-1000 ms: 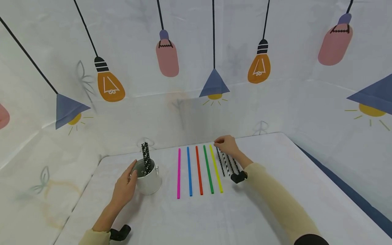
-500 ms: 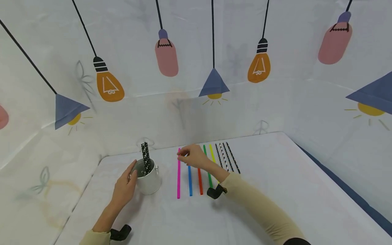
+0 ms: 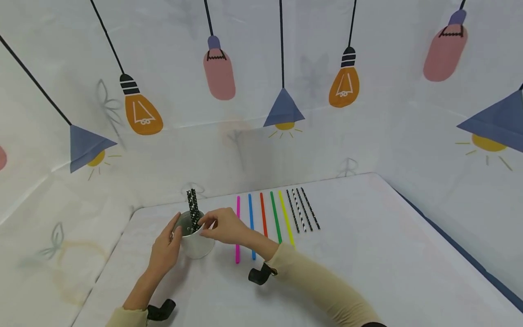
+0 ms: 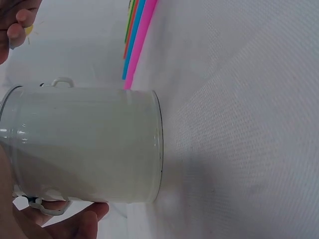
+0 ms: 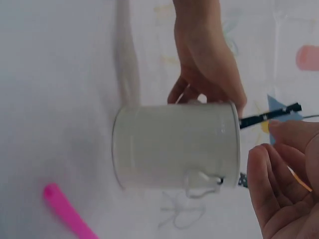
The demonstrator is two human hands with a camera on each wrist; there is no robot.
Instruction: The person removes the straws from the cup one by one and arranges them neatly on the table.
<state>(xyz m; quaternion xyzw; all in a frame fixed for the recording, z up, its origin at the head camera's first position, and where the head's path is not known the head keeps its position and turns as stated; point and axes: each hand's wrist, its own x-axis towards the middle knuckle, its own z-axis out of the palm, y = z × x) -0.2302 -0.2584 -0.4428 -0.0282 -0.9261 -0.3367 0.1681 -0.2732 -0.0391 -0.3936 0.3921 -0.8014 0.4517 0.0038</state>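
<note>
A small white metal bucket (image 3: 198, 247) stands upright on the table's left side, with black, white-dotted straws (image 3: 192, 200) leaning up out of it. My left hand (image 3: 163, 252) holds the bucket from the left, thumb near the rim and fingers round the far side; the left wrist view shows fingers (image 4: 89, 219) beside its handle lug. Over the right of the rim is my right hand (image 3: 224, 226), fingertips right at the dotted straws and loosely bent. In the right wrist view a gap shows between its thumb and fingers, close to one straw (image 5: 254, 119).
Right of the bucket lie pink (image 3: 238, 252), blue (image 3: 250, 211), red (image 3: 263, 211), green (image 3: 275, 215) and yellow (image 3: 288, 215) straws in a row. Several thin black-and-white patterned straws (image 3: 292, 211) lie beyond them. A lamp-printed sheet (image 3: 253, 159) rises behind the table (image 3: 367, 254).
My right hand has swept left, from the thin patterned straws, past the coloured ones, to the bucket's rim. My left hand has stayed on the bucket. The straws on the table have not moved.
</note>
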